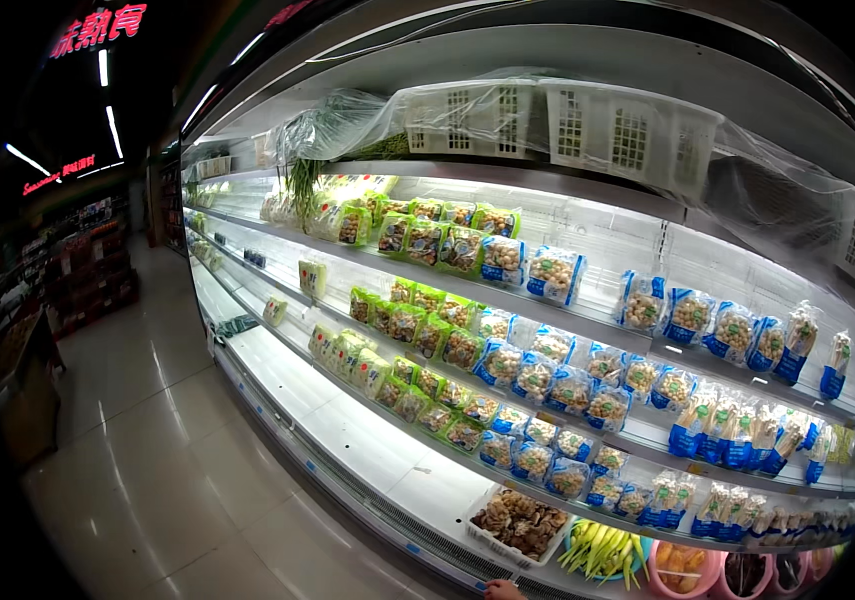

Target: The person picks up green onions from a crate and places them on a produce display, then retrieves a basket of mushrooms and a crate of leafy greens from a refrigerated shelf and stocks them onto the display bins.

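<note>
At the bottom edge of the view, part of my right hand [502, 590] shows by the front rim of a refrigerated display case [367, 495]. Most of this hand is cut off, so its fingers and any hold cannot be made out. My left hand is out of view. Nearest to the right hand is a white plastic basket [476, 529] heaped with brown mushrooms [519, 517]. To its right, long pale green peppers [604, 546] fill a blue bowl [649, 551], and a pink bowl [711, 581] holds yellowish produce under clear wrap.
Shelves carry green-edged mushroom packs [463, 246], blue-and-clear mushroom packs [502, 362] and bagged enoki mushrooms [740, 435]. White perforated crates [622, 127] under plastic film stand on top. A tiled floor [195, 487] runs along the left, past stocked shelving [90, 255].
</note>
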Tool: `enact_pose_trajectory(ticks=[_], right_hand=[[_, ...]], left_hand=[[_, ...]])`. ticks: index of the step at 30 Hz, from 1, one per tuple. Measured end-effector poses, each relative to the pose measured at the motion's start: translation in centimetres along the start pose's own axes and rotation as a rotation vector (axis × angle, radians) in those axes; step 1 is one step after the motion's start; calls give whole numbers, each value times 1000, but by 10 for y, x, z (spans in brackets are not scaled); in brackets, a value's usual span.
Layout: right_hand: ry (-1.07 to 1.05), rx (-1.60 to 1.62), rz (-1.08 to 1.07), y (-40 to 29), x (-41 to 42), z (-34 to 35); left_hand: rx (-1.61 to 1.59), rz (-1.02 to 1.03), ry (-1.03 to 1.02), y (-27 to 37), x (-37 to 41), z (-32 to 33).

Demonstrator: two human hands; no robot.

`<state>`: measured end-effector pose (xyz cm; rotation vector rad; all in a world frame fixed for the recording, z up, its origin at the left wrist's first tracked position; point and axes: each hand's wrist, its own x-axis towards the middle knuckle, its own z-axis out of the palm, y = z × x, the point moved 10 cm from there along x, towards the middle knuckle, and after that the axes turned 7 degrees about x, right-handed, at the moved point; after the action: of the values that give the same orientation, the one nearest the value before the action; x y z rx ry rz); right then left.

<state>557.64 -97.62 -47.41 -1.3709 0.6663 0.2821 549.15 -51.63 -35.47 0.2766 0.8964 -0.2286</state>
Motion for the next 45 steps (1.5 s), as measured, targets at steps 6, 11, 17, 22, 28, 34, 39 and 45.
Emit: enact_pose_trajectory(ticks=[6, 11, 17, 22, 28, 34, 39, 45], right_hand=[[131, 126, -38, 37, 9, 29], [130, 10, 125, 41, 12, 122], [179, 44, 120, -1, 41, 176], [189, 70, 96, -39, 93, 207], [147, 45, 96, -91, 178, 238], [99, 20, 64, -144, 249, 268], [100, 23, 44, -167, 277, 284], [158, 43, 80, -148, 272, 286]], left_hand=[[292, 206, -219, 106, 49, 43], [24, 121, -16, 236, 57, 95], [129, 82, -36, 303, 126, 140], [212, -87, -94, 281, 182, 199], [273, -189, -196, 237, 205, 288], [384, -48, -235, 249, 201, 361], [290, -71, -169, 273, 239, 360], [391, -112, -144, 289, 254, 391]])
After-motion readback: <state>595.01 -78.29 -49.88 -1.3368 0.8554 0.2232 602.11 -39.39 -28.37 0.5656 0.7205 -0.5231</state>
